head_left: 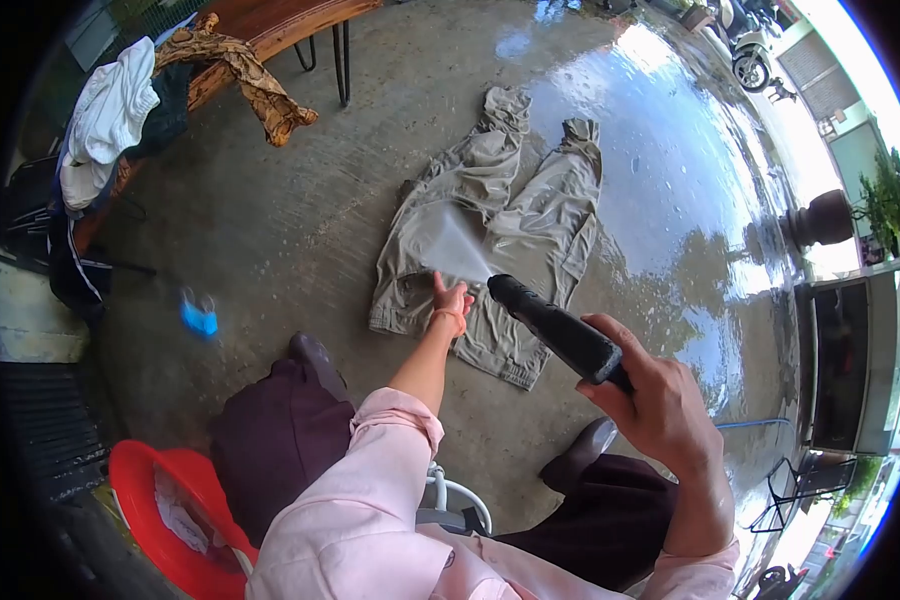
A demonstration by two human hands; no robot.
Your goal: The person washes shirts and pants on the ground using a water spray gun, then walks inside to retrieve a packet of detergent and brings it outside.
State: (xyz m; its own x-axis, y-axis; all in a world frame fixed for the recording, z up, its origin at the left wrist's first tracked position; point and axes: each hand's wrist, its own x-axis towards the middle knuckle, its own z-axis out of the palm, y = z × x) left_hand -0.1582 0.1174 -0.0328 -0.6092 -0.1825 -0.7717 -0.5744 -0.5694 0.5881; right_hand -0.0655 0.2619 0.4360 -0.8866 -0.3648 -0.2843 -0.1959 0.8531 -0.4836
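Observation:
Grey-green wet trousers (553,225) lie spread on the concrete floor, the legs pointing away from me and the waistband toward me. My right hand (660,400) is wrapped round the handle of a black spray gun (560,330). From its nozzle a fan of water (457,245) hits the trousers left of their middle. My left hand (452,303) is stretched out over the waist part, thumb apart from the fingers, with nothing visible in it. It overlaps the cloth in this view, just left of the nozzle.
A red bucket (135,480) with pale cloth in it stands at lower left. Clothes, including a white garment (110,110), hang at a wooden bench (280,25). A blue object (199,315) lies on the floor. Water (660,150) covers the ground at right, near a potted plant (825,218).

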